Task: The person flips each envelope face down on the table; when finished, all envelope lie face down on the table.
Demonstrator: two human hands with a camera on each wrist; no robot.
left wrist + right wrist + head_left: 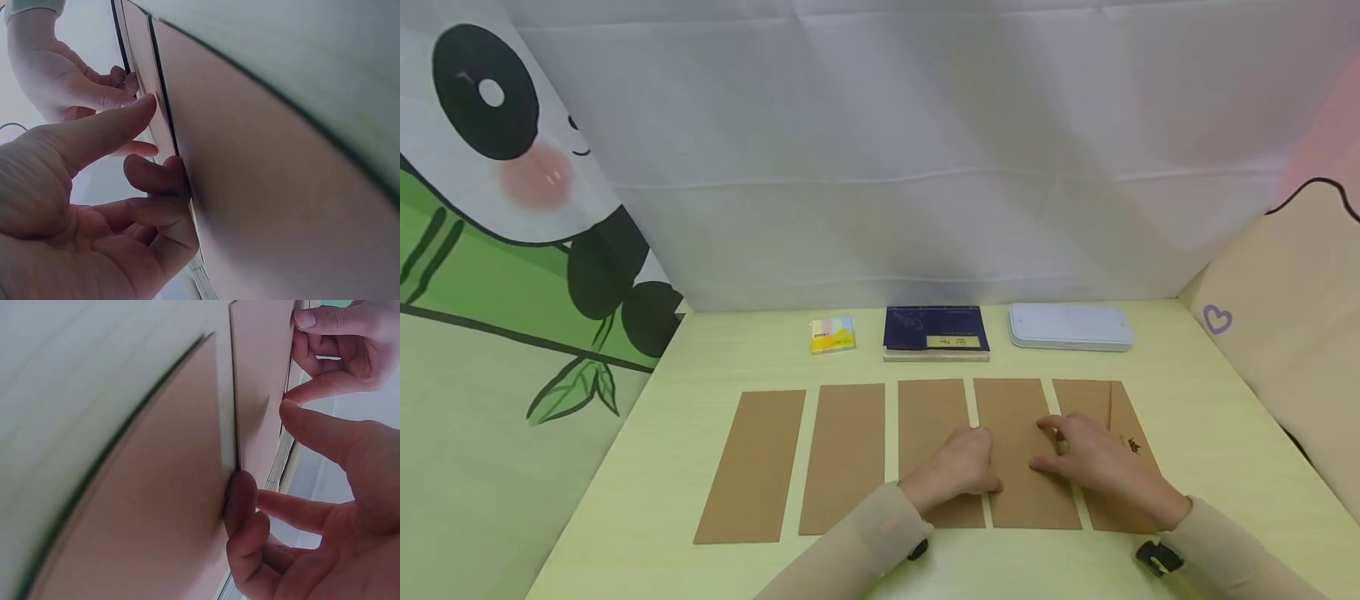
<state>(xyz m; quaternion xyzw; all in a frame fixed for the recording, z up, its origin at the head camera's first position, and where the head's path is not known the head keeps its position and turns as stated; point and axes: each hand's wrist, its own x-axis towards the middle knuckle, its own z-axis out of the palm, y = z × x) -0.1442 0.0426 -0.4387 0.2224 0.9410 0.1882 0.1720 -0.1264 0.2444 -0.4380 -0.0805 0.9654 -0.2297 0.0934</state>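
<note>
Several brown kraft envelopes lie flat in a row on the table. My left hand point(958, 462) rests over the right edge of the middle envelope point(928, 412), its fingers bent and its thumb toward the fourth envelope point(1022, 492). My right hand point(1101, 458) lies over the rightmost envelope point(1078, 396), thumb and forefinger apart and reaching onto the fourth one. In the right wrist view, the right fingers point(240, 500) touch down near the gap between two envelopes. Neither hand grips an envelope. A dark handwritten character shows partly beside my right wrist.
Behind the row are a sticky-note pack point(832, 335), a dark blue book point(934, 329) with a yellow label and a pale, flat case point(1070, 325). Two more envelopes lie at left, the outermost envelope point(752, 467) farthest out. A white cloth point(925, 225) hangs behind the table.
</note>
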